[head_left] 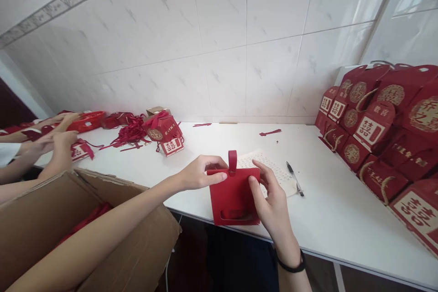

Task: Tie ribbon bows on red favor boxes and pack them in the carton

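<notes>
A red paper gift box stands at the front edge of the white table, with a cut-out slot low on its face. From its top rises a short red strap loop. My left hand grips the box's upper left corner, thumb on the near face and fingers behind. Around the upper right edge is my right hand, its thumb pressed to the face and its other fingers partly hidden behind. Behind the box lies a printed sheet of paper, partly covered by it.
A pen lies right of the sheet. Finished red boxes are stacked along the right. Left stand an open cardboard carton, a few boxes and tangled red ribbons. Another person's hands work at far left, near a red basket.
</notes>
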A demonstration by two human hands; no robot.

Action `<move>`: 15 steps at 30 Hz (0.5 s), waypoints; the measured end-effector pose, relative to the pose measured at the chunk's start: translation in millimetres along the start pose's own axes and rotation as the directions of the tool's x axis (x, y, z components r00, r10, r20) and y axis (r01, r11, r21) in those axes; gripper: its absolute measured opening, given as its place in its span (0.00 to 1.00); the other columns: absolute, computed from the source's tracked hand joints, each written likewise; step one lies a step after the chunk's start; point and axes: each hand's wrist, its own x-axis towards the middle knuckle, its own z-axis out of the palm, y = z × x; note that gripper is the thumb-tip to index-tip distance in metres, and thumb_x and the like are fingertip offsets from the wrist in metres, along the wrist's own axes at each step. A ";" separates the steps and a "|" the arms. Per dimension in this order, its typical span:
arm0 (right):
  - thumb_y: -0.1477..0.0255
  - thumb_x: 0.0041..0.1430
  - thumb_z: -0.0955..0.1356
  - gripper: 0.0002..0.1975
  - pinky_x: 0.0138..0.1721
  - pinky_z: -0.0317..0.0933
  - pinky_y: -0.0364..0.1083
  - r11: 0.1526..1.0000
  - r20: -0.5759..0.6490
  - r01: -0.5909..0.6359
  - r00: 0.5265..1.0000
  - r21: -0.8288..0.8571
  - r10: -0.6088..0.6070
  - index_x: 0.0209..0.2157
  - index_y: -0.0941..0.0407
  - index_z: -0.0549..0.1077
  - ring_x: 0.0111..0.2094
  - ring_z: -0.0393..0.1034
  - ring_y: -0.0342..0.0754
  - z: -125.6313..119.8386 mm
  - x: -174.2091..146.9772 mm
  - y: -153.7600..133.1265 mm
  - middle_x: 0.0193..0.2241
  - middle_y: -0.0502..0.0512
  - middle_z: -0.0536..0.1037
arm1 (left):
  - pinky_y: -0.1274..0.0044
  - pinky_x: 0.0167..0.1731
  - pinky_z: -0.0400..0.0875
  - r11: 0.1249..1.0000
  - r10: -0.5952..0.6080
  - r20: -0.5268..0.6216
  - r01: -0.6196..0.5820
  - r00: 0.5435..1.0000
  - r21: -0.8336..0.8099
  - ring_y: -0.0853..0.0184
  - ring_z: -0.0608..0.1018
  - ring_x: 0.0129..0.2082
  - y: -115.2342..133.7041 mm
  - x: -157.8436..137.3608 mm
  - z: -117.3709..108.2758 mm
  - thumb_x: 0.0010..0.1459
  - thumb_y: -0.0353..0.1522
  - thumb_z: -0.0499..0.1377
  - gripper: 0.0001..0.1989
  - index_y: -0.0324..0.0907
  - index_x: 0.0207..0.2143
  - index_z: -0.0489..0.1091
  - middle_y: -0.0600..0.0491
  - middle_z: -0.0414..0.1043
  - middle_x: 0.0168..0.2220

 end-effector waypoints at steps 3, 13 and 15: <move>0.64 0.63 0.60 0.15 0.43 0.65 0.51 1.000 0.013 0.014 1.000 -0.007 -0.014 0.47 0.56 0.67 0.43 0.68 0.50 -2.0 -0.2 3.4 0.43 0.58 0.72 | 0.80 0.33 0.67 0.989 0.009 -0.056 -0.001 0.998 0.146 0.70 0.73 0.32 9.9 -1.6 -6.8 0.56 0.36 0.54 0.09 0.39 0.31 0.70 0.53 0.73 0.31; 0.60 0.63 0.58 0.16 0.35 0.67 0.47 0.968 0.221 0.163 0.968 -0.190 -0.120 0.37 0.54 0.71 0.37 0.72 0.51 12.7 -14.1 18.9 0.36 0.55 0.76 | 0.84 0.28 0.68 0.853 -0.517 -0.663 0.259 0.541 -0.453 0.76 0.71 0.25 2.5 -112.1 -104.3 0.60 0.31 0.51 0.07 0.37 0.31 0.65 0.58 0.68 0.26; 0.58 0.63 0.58 0.16 0.30 0.68 0.46 0.958 0.302 0.200 0.944 -0.204 -0.133 0.38 0.53 0.71 0.35 0.73 0.51 25.1 -21.1 34.3 0.37 0.54 0.76 | 0.82 0.34 0.70 0.884 -0.467 -0.710 0.289 0.527 -0.367 0.75 0.72 0.30 6.8 -144.1 -108.0 0.62 0.31 0.49 0.09 0.36 0.34 0.66 0.57 0.70 0.29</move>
